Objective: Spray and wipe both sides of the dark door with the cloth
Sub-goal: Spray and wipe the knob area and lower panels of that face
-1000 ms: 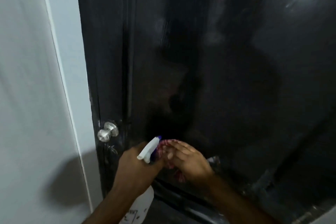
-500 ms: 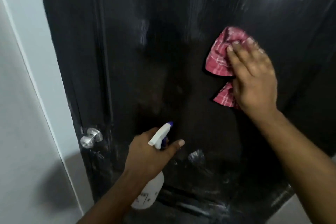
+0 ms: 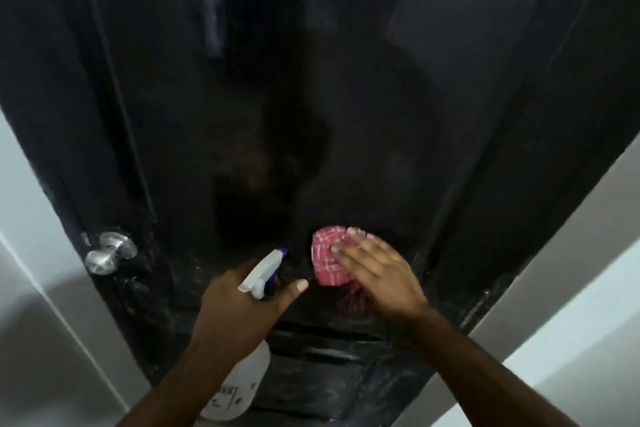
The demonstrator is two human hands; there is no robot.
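Our right hand (image 3: 377, 276) presses the cloth (image 3: 327, 258) with straight fingers on the door (image 3: 381, 97), low, right of the knob (image 3: 108, 253); our left hand (image 3: 235, 305) grips the bottle (image 3: 242, 381), curled round its neck

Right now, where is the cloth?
Head view, low centre: the red cloth is pressed against the dark door under the right hand, just right of the spray bottle in the left hand.

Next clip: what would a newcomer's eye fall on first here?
The red checked cloth stands out against the glossy dark door, pressed flat by the right hand low at centre. Just left, the left hand grips a white spray bottle, and a silver knob shines at the door's left edge.
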